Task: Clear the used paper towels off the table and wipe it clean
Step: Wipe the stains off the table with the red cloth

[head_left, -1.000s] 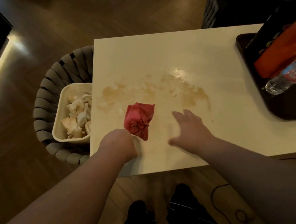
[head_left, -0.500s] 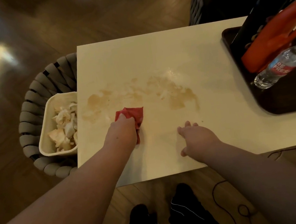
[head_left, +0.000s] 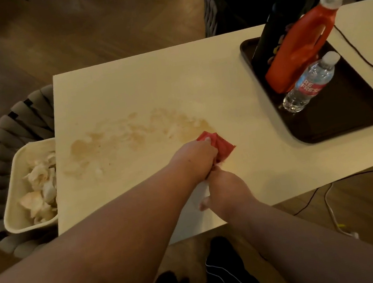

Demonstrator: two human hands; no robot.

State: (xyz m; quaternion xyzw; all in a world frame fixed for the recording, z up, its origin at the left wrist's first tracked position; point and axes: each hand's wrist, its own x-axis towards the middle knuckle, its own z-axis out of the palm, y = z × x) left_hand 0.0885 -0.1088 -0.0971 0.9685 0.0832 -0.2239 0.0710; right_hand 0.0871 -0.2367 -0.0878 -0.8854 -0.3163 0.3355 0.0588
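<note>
Now farther right, our left hand [head_left: 194, 157] presses the red cloth [head_left: 224, 144] on the table [head_left: 173, 83], fingers curled over it; for our right hand [head_left: 229, 188] we cannot tell.

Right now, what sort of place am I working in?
Likely a living room or lounge: cream table on wood floor, woven chair beside it, orange bottle on a dark tray.

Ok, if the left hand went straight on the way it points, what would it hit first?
The left hand, on the red cloth, points right and away over bare table. The rim of the dark tray looks first in line, the water bottle just behind it, though depth is unclear.
</note>
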